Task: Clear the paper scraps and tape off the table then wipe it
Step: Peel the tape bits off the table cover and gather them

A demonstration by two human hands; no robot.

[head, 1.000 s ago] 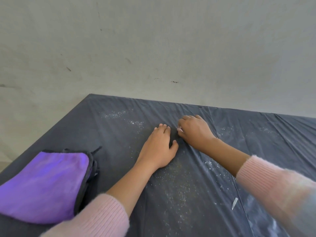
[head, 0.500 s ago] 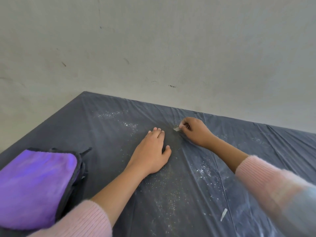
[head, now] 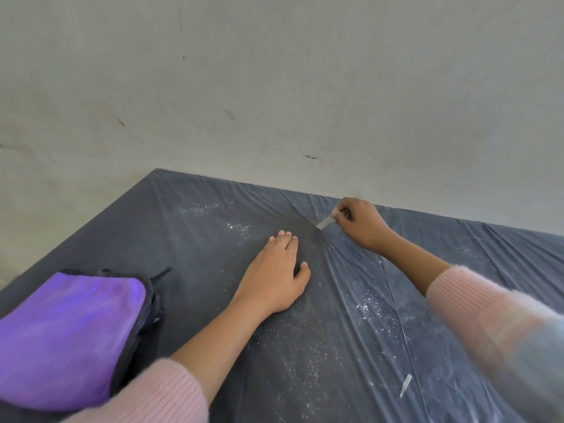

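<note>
Tape point(head: 325, 223) is coming up off the desk point(head: 189, 239). A second ago the right hand point(head: 363, 225) was bent down picking at its edge, close beside the left hand point(head: 274, 270). Half a second ago only a short end stood free. Now a longer strip stretches from the pinching fingers down to the spot where its lower end seems to stick, just right of frame centre.

The right hand has drawn away up and to the right, toward the desk's far edge, and is now clearly apart from the left. It has the strip's upper end pinched between thumb and curled fingers. The left hand has stayed flat, fingers straight and together, palm pressing down the sheet point(head: 396, 270) that covers the desk, just left of the stuck end.

By my reading the peel is well along but not finished. The sheet puckers in folds that run toward the stuck end, so the pull seems to drag the sheet too, and the flat hand looks needed to hold it.

The strip is narrow, pale and greyish, taut and straight, slanting from lower left to upper right.

A white scrap point(head: 406, 384) lies at lower right and white specks point(head: 366, 306) dust the sheet. The purple cloth point(head: 70, 337) sits at lower left, so wiping seems not yet begun.
</note>
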